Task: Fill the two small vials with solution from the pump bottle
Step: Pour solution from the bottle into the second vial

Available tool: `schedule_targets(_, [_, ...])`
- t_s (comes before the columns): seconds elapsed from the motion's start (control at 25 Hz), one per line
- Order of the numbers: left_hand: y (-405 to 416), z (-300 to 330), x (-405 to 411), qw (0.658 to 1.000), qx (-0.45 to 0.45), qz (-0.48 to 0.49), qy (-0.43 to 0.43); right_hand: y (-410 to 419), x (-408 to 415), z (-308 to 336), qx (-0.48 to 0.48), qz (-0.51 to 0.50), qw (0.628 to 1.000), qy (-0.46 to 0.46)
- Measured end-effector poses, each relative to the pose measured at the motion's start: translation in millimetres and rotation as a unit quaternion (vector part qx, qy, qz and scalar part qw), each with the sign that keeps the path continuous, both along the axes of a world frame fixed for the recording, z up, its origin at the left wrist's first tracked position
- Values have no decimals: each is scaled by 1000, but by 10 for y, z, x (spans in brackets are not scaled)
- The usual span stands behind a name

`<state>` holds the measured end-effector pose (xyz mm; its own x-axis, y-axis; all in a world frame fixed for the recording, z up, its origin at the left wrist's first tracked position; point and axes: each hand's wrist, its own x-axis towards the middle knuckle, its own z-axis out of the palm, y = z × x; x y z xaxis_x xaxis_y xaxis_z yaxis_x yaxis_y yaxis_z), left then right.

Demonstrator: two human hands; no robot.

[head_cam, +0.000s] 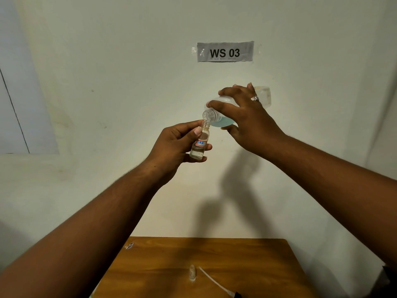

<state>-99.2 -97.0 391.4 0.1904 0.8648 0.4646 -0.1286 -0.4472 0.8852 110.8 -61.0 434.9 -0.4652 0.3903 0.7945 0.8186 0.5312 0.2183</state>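
Hands (174,145) (247,117) grip vial (199,145), bottle (217,117) — wooden table (247,261) below, white wall (107,61) behind.

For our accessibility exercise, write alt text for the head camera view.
A right hand tips an uncapped bottle of blue liquid, mouth at the neck of a small vial gripped by the left hand. Behind is a wall sign reading WS 03; below, a wooden table.

The single head-worn camera looks forward at a pale plaster wall (129,61) from close range, tilted slightly downward, catching only the near brown wooden tabletop (247,265) along the frame's bottom edge.
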Motion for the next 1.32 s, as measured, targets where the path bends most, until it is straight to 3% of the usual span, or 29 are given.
schedule_targets(0.56, [10, 31, -45, 1000, 6, 7, 1, 12, -66, 27, -18, 2, 1000, 10])
schedule_targets(0.84, [60, 19, -35, 1000, 5, 4, -14, -51, -112, 10, -95, 29, 992, 79])
schedule_targets(1.08, [117, -124, -18, 1000, -18, -3, -13, 31, -134, -203, -212, 65, 960, 173])
schedule_targets(1.32, [296, -773, -159, 996, -70, 49, 27, 164, -37, -839, -303, 42, 914, 266])
